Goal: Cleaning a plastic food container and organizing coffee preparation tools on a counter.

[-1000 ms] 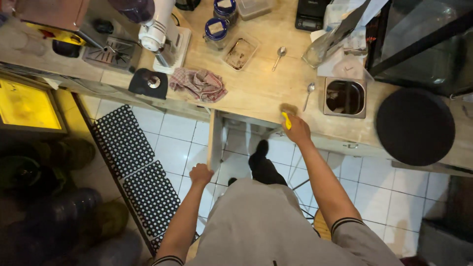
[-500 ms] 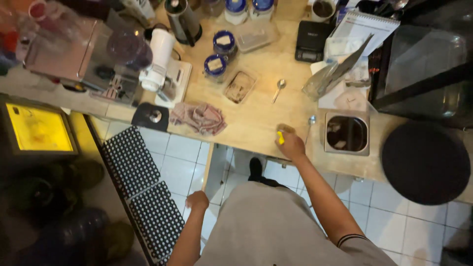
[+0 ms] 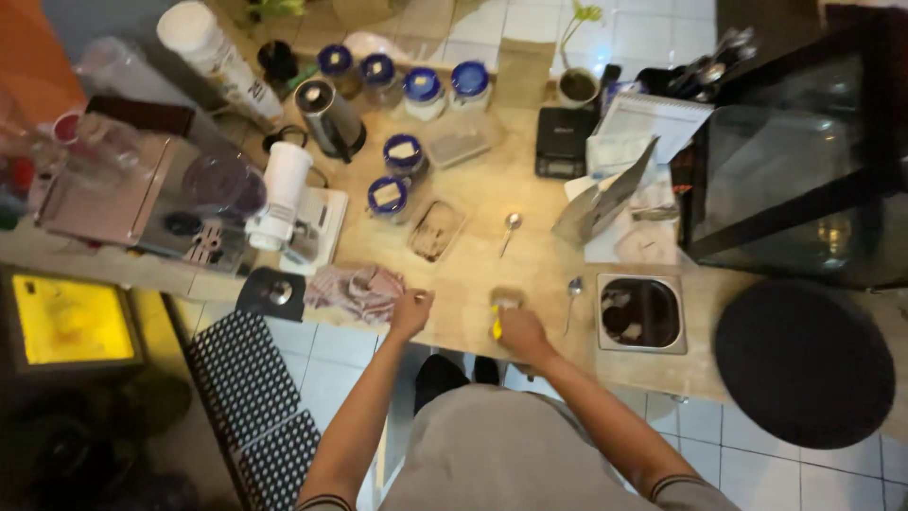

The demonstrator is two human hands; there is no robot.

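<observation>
This was a small coffee bar or café work counter, seen from above, with a pale wooden counter (image 3: 473,274) running across a white-tiled floor (image 3: 312,364). Toward ten o'clock stood a steel espresso machine (image 3: 123,199) and a white grinder (image 3: 282,194), with a steel kettle (image 3: 331,118) and blue-lidded jars (image 3: 407,156) near twelve o'clock beside a black scale (image 3: 565,142). At three o'clock sat a glass display case (image 3: 804,161), a sunken knock-out bin (image 3: 640,312) below it, and a black rubber mat (image 3: 251,407) at seven o'clock.

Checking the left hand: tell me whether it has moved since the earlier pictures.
Yes. The left hand has come up from below the counter edge and now rests on it, beside the cloth.
</observation>
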